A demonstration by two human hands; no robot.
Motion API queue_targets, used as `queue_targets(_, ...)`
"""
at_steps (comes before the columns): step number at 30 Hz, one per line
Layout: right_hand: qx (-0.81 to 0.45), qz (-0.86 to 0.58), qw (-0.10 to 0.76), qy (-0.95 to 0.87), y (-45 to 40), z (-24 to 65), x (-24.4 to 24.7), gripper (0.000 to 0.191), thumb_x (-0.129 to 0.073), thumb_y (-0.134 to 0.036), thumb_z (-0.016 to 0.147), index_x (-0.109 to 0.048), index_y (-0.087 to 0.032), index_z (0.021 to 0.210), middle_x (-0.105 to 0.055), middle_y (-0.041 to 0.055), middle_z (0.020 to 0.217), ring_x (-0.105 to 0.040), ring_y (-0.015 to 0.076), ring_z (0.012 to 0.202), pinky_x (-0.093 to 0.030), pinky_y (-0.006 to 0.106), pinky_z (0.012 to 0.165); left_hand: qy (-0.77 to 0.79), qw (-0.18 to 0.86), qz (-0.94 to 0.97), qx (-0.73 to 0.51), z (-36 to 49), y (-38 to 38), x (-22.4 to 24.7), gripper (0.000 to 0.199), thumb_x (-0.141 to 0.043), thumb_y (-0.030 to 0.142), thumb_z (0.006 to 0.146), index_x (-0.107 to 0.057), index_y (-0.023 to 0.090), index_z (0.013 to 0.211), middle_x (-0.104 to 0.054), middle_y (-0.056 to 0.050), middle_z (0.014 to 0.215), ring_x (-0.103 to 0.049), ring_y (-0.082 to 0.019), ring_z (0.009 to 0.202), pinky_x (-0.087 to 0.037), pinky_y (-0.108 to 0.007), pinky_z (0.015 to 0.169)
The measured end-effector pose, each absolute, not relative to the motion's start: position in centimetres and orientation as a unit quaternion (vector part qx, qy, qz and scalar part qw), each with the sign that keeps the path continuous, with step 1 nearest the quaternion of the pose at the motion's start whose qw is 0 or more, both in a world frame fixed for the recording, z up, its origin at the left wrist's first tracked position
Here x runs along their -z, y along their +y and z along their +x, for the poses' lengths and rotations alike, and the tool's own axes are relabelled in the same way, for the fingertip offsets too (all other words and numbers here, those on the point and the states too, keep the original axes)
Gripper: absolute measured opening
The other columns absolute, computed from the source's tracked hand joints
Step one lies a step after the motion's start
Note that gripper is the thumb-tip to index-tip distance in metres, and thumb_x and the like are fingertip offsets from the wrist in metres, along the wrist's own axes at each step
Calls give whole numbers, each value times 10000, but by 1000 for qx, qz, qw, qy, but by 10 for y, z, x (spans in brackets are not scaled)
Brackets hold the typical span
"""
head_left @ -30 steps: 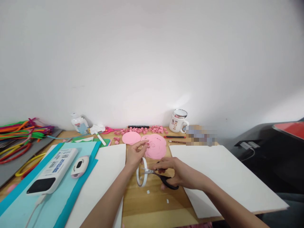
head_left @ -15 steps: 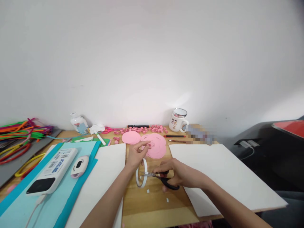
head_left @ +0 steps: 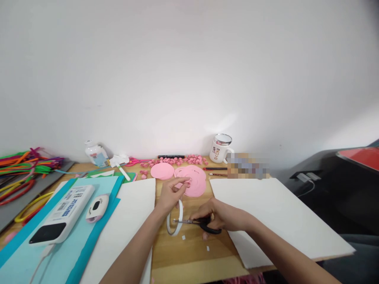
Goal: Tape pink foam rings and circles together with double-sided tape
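My left hand is closed in a pinch on a small pink piece, apparently rolled paper, over the overlapping pink paper circles. A narrow roll of white tape hangs from its lower fingers. My right hand is wrapped round black-handled scissors. Their blades point left and cross the ring of tape, nearly together. Two tiny white scraps, a nearer scrap and a farther scrap, lie on the wooden table below.
White boards lie on both sides. At left, a white power bank and small white device rest on blue sheets. Pink curled bits, a mug, a bottle and pipe cleaners stand or lie farther back.
The scissor blades have come closer together at the tape ring. The ring hangs slightly lower, and the left hand keeps its pinch. The whole view has shifted a little.
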State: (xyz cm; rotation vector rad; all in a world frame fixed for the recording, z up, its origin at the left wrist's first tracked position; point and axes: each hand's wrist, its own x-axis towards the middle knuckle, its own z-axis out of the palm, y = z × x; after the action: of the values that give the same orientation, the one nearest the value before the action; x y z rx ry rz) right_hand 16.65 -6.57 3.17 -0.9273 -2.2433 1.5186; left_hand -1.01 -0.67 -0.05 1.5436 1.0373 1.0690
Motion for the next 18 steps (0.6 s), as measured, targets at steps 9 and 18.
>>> queue_targets(9, -301, -391, 224, -840, -73, 168, -35, 430, -688, -105, 595, -607, -233, 997, -552, 20, 909, -495, 160, 826, -405, 245, 715, 418, 514, 626, -411, -8, -7, 1, 300, -608, 323, 706, -671, 140, 935, -507, 43, 410, -339, -32, 248, -228, -134, 242)
queue_targets(18, 10, -414, 302, -859, -73, 159, -21, 550, -548, 23, 637, -532, -280, 1095, -555, 36, 915, -498, 183, 860, -374, 319, 750, 414, 511, 636, -404, -9, -2, 7, 335, -575, 317, 730, -646, 147, 1010, -644, -15, 638, -313, 5, 250, -186, -133, 255)
